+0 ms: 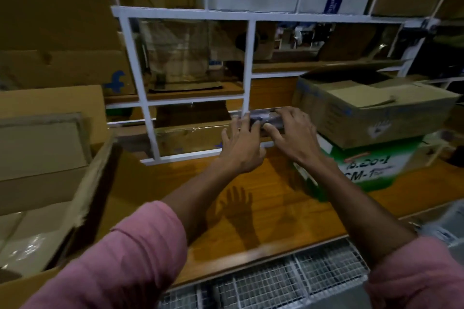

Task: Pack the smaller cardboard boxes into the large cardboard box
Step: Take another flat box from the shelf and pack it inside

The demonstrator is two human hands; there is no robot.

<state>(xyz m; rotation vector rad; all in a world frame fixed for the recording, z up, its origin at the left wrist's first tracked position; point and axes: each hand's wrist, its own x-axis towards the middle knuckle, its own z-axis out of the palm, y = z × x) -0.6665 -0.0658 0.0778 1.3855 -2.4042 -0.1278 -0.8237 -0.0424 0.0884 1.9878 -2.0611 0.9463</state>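
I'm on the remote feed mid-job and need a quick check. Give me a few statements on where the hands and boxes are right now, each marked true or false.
1. Both hands are on the same small dark package. True: the left hand and right hand both rest on the small dark package by the white shelf frame.
2. The large open cardboard box is on the person's right. False: the large open cardboard box stands on the left.
3. The large open box already holds smaller boxes. True.
4. The wooden table bears a green and white box on the right. True.
5. The person's sleeves are blue. False: the sleeves are pink.
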